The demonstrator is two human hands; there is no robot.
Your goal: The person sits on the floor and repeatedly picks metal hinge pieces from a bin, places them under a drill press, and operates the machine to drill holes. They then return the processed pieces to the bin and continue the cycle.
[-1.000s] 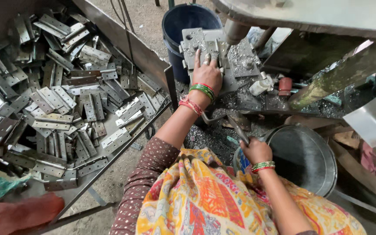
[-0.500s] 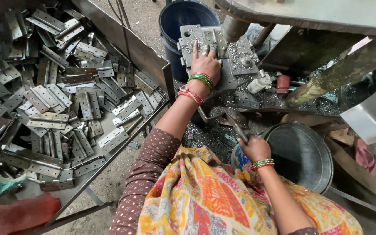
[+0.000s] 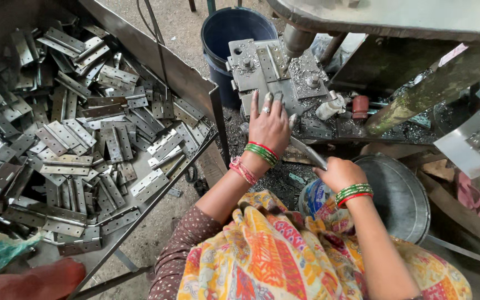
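Note:
My left hand (image 3: 269, 123) lies flat, fingers spread, on the grey steel bed of a press (image 3: 262, 69), just below the round ram (image 3: 296, 40). A hinge plate (image 3: 276, 61) rests on the bed above my fingertips. My right hand (image 3: 339, 173) is closed around a flat metal bar (image 3: 307, 152) that runs up and left toward the press. Green and red bangles ring both wrists. Metal chips cover the ledge under the press.
A large tray (image 3: 195, 83) on the left is heaped with several steel hinges (image 3: 79, 144). A dark blue bucket (image 3: 234, 33) stands behind the press. A round metal pan (image 3: 404, 194) sits at the right, and a grey plate (image 3: 473, 144) at the far right.
My left hand has stayed on the press bed with fingers spread. The camera has shifted slightly. My right hand keeps its hold on the bar.

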